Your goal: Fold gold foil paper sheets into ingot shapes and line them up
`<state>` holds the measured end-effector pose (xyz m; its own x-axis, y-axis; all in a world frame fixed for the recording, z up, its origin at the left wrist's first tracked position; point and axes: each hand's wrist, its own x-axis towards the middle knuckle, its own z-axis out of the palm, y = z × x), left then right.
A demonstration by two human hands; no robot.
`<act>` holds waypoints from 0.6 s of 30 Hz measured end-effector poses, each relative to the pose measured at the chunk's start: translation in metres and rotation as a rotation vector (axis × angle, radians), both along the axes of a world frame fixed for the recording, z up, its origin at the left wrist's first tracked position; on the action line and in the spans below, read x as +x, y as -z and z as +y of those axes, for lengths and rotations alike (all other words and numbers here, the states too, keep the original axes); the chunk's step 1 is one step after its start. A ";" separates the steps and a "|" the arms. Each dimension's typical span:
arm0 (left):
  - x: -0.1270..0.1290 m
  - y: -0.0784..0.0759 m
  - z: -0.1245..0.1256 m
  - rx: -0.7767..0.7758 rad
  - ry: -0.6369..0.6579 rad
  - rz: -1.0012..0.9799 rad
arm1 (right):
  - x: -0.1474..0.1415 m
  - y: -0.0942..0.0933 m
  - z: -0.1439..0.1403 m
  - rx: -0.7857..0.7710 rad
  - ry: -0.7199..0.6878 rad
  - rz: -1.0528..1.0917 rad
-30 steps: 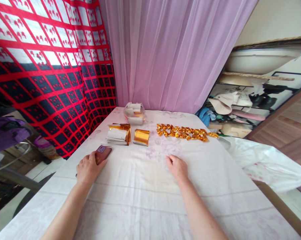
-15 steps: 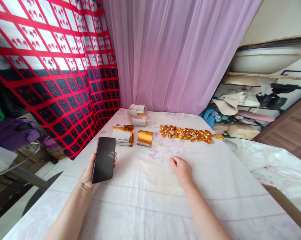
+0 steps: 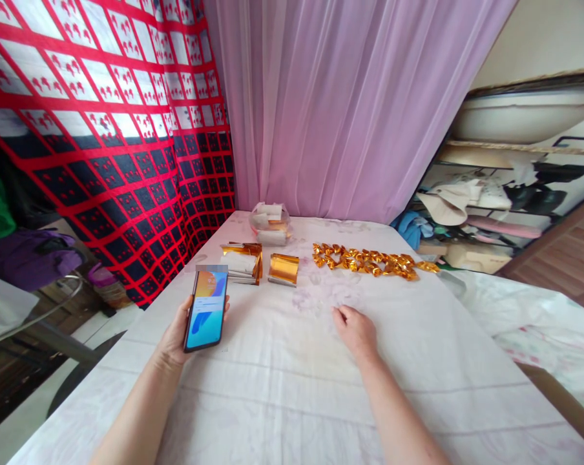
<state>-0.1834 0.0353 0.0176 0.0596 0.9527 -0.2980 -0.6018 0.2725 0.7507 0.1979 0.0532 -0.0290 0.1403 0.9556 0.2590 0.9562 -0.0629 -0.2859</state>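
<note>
My left hand is wrapped round a smartphone, which it holds face up above the left side of the table. The phone's screen is lit, with blue and orange on it. My right hand rests on the tablecloth in a loose fist, and nothing shows in it. Beyond the phone lies a stack of gold and pale foil paper sheets. To the right of that is a smaller stack of gold foil paper. Folded gold foil pieces lie in rows past my right hand.
A clear plastic bag with more paper sheets stands at the table's back. A white floral cloth covers the table. Behind hangs a purple curtain, with a red checked curtain at left. Shelves stand at right.
The phone's screen, black before, is now lit. The whole view has shifted slightly; both hands keep about the same place on and above the table.
</note>
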 end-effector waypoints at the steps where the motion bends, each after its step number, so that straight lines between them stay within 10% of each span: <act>1: -0.003 -0.003 0.001 -0.014 -0.057 0.100 | 0.000 0.000 0.000 0.001 0.000 0.001; 11: -0.025 -0.008 0.017 0.045 -0.109 1.773 | 0.000 0.002 0.001 0.019 0.002 0.009; 18: -0.016 0.008 0.017 0.022 -0.045 2.139 | 0.000 0.002 0.001 0.037 0.000 0.009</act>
<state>-0.1992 0.0523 0.0096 -0.2848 0.9469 0.1494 0.9562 0.2696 0.1140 0.1979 0.0540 -0.0312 0.1429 0.9454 0.2929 0.9535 -0.0522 -0.2968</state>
